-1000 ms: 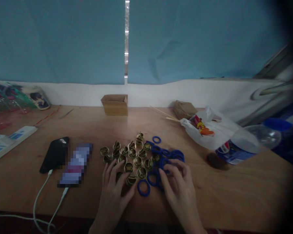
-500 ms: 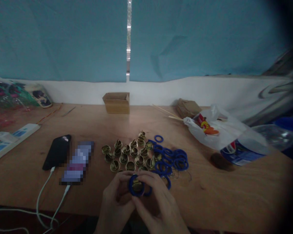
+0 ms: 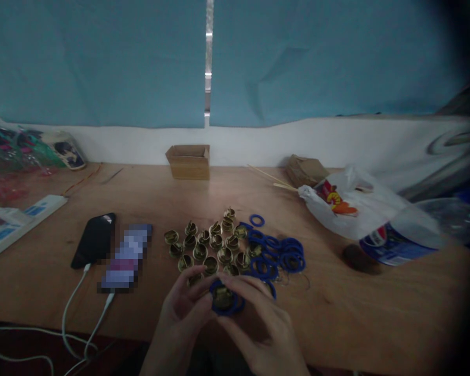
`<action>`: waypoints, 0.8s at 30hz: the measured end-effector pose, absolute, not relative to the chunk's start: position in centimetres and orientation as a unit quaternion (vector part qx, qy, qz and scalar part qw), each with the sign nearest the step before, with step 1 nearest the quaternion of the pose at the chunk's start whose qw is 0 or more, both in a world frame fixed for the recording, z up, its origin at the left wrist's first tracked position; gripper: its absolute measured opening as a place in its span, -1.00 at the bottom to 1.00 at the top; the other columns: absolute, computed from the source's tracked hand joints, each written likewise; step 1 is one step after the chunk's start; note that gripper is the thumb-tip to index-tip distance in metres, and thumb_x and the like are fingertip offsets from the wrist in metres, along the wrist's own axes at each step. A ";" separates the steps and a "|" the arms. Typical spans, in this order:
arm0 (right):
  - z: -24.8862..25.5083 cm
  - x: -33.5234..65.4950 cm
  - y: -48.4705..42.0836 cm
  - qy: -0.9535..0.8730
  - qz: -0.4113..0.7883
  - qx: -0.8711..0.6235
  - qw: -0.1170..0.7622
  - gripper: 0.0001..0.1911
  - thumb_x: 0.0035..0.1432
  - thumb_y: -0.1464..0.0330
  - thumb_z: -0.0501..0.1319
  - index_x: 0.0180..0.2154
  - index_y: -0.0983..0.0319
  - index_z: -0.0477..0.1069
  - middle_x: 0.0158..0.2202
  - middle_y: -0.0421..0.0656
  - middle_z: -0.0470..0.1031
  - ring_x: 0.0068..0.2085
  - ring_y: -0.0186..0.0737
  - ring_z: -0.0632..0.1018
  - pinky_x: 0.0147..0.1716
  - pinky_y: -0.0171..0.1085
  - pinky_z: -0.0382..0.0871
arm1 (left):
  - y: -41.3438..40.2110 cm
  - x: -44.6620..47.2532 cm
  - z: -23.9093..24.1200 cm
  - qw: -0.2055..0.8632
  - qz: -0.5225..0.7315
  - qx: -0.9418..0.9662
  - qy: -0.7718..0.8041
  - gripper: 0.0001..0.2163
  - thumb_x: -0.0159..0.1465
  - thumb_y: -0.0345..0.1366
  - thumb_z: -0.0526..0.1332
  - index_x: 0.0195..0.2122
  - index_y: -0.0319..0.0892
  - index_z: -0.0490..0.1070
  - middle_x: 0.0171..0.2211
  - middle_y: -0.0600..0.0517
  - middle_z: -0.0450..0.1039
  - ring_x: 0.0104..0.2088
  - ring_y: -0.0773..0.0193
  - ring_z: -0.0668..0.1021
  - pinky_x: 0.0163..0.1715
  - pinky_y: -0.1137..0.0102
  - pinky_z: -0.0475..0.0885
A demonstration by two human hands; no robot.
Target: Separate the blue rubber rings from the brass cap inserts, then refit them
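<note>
Near the table's front edge, my left hand (image 3: 180, 318) and my right hand (image 3: 264, 321) hold one small piece between them. It is a round brass-coloured metal piece (image 3: 223, 297) with a blue ring (image 3: 226, 313) around its rim. My left thumb presses its left side; my right thumb and fingers pinch it from the right. Whether the ring is fully seated I cannot tell. Just beyond my fingers lie several brass-coloured round pieces (image 3: 199, 252) with upright metal tabs. To their right is a heap of loose blue rings (image 3: 292, 256), partly behind my right hand.
A black device (image 3: 95, 240) and a phone (image 3: 127, 256) with cables lie left, near a power strip (image 3: 27, 222). A small cardboard box (image 3: 190, 164) stands at the back. On the right are a plastic bag (image 3: 360, 201) and a lying drink bottle (image 3: 399, 245).
My left fingers have lifted and loosened slightly around the brass piece, and the ringed piece has turned and shifted a little right. The whole view has also shifted slightly.
</note>
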State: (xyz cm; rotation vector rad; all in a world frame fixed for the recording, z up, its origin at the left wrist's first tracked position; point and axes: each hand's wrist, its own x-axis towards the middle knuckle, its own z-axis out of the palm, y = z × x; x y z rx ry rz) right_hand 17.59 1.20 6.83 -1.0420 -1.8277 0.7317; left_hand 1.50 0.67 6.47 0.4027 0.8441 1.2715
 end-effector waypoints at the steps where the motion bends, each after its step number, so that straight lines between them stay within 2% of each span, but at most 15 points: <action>1: 6.7 17.6 1.1 -0.734 0.299 -0.422 0.440 -0.44 0.13 0.47 0.32 0.12 -0.06 0.32 0.05 -0.20 0.53 0.07 -0.14 0.51 0.03 -0.16 0.47 | 0.6 1.7 6.5 0.702 0.574 0.183 0.380 -0.59 0.07 -0.36 0.46 -0.07 -0.11 0.40 -0.11 -0.15 0.63 -0.11 0.06 0.66 -0.17 0.33 0.55; 7: 5.7 17.4 0.1 -0.640 0.385 -0.462 0.477 -0.57 0.25 0.40 0.19 0.14 0.06 0.29 0.15 -0.06 0.42 0.13 -0.05 0.47 0.09 -0.04 0.41 | 0.2 2.2 6.5 0.684 0.594 0.185 0.380 -0.61 0.08 -0.37 0.45 -0.09 -0.12 0.40 -0.05 -0.17 0.61 -0.05 0.03 0.63 -0.13 0.30 0.54; 14: 5.3 17.5 0.5 -0.568 0.423 -0.470 0.527 -0.80 0.28 0.36 0.16 -0.05 0.08 0.38 -0.20 -0.16 0.53 -0.18 -0.22 0.57 -0.15 -0.29 0.50 | 0.0 2.3 6.6 0.668 0.600 0.208 0.388 -0.69 0.11 -0.35 0.42 -0.13 -0.15 0.42 -0.07 -0.20 0.61 -0.04 0.01 0.63 -0.17 0.30 0.55; 20: 5.7 17.4 0.4 -0.561 0.467 -0.448 0.516 -0.84 0.27 0.35 0.16 -0.10 0.11 0.39 -0.24 -0.14 0.55 -0.22 -0.21 0.59 -0.20 -0.29 0.51 | -0.1 2.1 5.9 0.677 0.574 0.252 0.385 -0.73 0.15 -0.30 0.40 -0.16 -0.14 0.41 -0.09 -0.16 0.63 -0.07 0.01 0.64 -0.11 0.25 0.54; 24: 5.6 17.5 0.2 -0.547 0.480 -0.451 0.516 -0.85 0.23 0.34 0.19 -0.13 0.13 0.38 -0.31 -0.15 0.55 -0.29 -0.21 0.59 -0.24 -0.27 0.52 | -0.1 1.9 5.7 0.680 0.554 0.267 0.399 -0.73 0.16 -0.30 0.40 -0.17 -0.13 0.38 -0.13 -0.15 0.64 -0.09 0.00 0.65 -0.14 0.24 0.55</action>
